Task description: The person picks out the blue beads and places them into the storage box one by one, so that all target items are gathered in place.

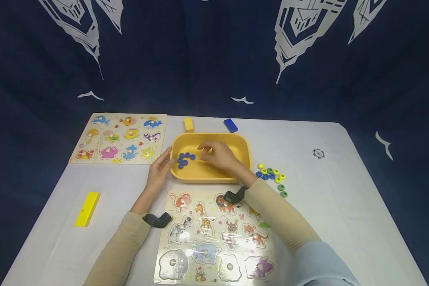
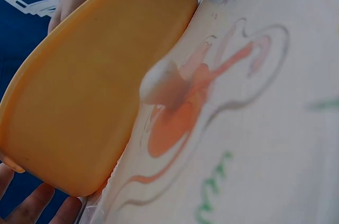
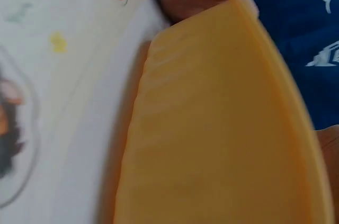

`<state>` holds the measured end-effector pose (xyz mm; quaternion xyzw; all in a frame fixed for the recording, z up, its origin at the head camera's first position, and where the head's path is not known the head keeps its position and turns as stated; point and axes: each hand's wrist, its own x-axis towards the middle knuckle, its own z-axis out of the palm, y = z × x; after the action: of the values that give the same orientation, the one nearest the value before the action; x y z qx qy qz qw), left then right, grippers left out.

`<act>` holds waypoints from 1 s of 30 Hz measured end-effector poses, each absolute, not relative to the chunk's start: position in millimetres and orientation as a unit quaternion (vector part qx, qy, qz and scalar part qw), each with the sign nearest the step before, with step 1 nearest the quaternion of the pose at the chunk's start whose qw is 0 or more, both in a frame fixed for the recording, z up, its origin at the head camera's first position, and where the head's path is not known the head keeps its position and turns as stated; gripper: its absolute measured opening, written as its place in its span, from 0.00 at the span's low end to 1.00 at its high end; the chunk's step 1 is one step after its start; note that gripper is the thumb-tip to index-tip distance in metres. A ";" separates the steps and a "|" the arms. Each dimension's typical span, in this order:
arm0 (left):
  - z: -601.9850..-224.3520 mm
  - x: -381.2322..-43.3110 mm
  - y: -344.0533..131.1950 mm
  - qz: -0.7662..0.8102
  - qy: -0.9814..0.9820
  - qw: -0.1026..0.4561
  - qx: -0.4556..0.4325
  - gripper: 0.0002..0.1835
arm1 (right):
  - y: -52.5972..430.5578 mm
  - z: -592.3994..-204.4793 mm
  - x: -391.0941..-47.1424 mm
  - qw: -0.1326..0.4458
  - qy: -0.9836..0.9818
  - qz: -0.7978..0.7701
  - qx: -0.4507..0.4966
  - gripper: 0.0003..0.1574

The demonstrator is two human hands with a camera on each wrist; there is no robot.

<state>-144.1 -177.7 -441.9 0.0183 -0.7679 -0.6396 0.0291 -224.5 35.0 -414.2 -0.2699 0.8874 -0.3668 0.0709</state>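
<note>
Nearest: tan sleeves [image 1: 118,248], dark wrist cams [image 1: 158,219] on both, w/ animal puzzle bd [image 1: 211,198] lying flat btwn the forearms; knobbed pcs incl. monkey, giraffe, zebra, elephant, lion partly under R wrist cam. Off L on the white tbl [image 1: 325,230], a long yellow bar [image 1: 87,209], set at a slant. Just beyond animal bd: yellow tray [image 1: 203,172], upright. L hand [image 1: 158,172] rests on tray's L end, fingers fairly straight & a bit spread. R hand [image 1: 219,155] is over tray's R half, fingers bent in, narrow gap; can't tell if it has a bead. Blue beads [image 1: 185,162] clustered on tray floor, L half. Loose beads [image 1: 265,177], yellow/blue/green, on tbl just R of tray. Chip [image 1: 318,153] farther R. Sea-animal bd [image 1: 120,145] far L. Behind tray: small yellow block [image 1: 188,124], blue block [image 1: 230,125]. Bkgd: navy curtain [image 1: 214,59], white prints.
</note>
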 end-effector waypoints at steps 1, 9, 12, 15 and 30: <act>-441.5 -144.0 -177.5 -0.638 -0.770 0.029 0.017 0.25 | 41.8 -412.3 -219.9 0.057 0.887 -0.372 -0.269 0.16; -448.8 -148.0 -181.4 -0.640 -0.768 0.027 0.021 0.25 | 113.3 -403.4 -186.3 -0.056 0.869 -0.414 -0.266 0.14; -457.0 -151.6 -183.3 -0.637 -0.770 0.022 0.028 0.25 | 141.0 -402.8 -174.8 -0.083 0.877 -0.409 -0.238 0.15; -462.7 -153.5 -182.9 -0.630 -0.776 0.025 0.029 0.24 | 164.0 -405.7 -165.1 -0.104 0.890 -0.394 -0.206 0.16; -463.7 -153.9 -183.7 -0.643 -0.765 0.022 0.031 0.24 | 201.9 -447.1 -155.1 -0.064 0.935 -0.331 -0.109 0.13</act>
<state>-153.9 -183.7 -463.7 0.0315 -0.7646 -0.6434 0.0215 -155.1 201.9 -447.1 -0.1087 0.9353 -0.3306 -0.0640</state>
